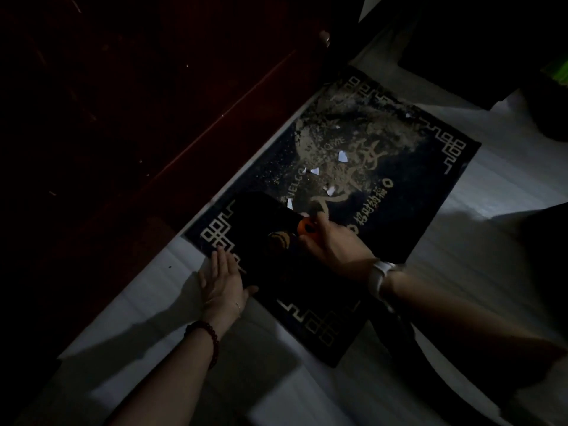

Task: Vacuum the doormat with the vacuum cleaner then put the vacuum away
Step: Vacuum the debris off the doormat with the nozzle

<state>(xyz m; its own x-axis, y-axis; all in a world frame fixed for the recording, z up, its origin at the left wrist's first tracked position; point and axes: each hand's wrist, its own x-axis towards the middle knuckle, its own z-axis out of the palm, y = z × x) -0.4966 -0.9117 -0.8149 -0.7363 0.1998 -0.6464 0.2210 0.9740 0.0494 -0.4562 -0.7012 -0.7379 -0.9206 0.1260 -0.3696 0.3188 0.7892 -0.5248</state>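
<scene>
Gripping the dark vacuum cleaner (270, 235), the right hand (335, 244) curls around it; left hand (222, 278) lies flat on the doormat (399, 167) edge beside it, dirt and pale floor (461, 229) beyond.

bare forearms, dark red bead bracelet (205, 337) at left wrist, white watch (381, 276) at right

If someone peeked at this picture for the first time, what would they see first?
Probably the dark doormat with gold patterns, lying by the red door, because pale dirt and little white paper scraps are spread over its middle. Next, the two hands at its near end: the left hand rests flat on the mat's edge, and the right hand holds a dark vacuum cleaner with an orange part.
</scene>
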